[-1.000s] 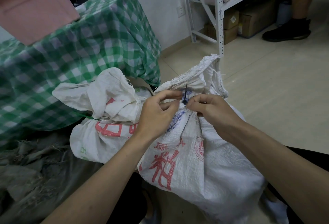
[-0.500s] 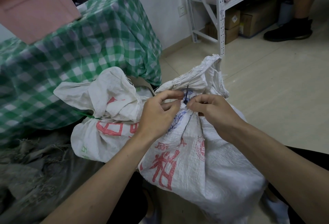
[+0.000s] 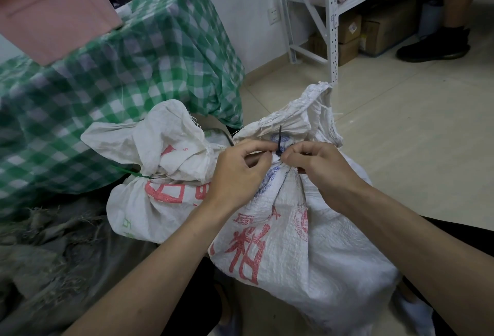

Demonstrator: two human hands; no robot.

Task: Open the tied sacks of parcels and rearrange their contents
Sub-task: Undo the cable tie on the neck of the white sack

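Two white woven sacks stand on the floor (image 3: 401, 127) before the person. The near sack (image 3: 307, 250), printed with red characters, is full and gathered at its neck by a black cable tie (image 3: 279, 142) whose free tail points upward; its contents are hidden. The second sack (image 3: 149, 175), to the left and just behind, touches the first and is closed at its neck by a green tie (image 3: 131, 172); its contents are likewise hidden. The neck of the near sack lies between the two hands, directly under their fingertips. The left hand (image 3: 238, 170) comes in from the lower left with fingers curled, thumb and forefinger pinching the tied neck at the left side of the cable tie. The right hand (image 3: 318, 167) comes in from the lower right, fingers curled, fingertips pinching at the right side of the tie's head. Both forearms are bare and converge on the neck. Behind the sacks stands a table under a green checked cloth (image 3: 133, 63) bearing a pink crate (image 3: 53, 6). A white metal shelf (image 3: 332, 23) holds cardboard boxes (image 3: 347, 31); another person's leg and black shoe (image 3: 433, 47) stand beside it.
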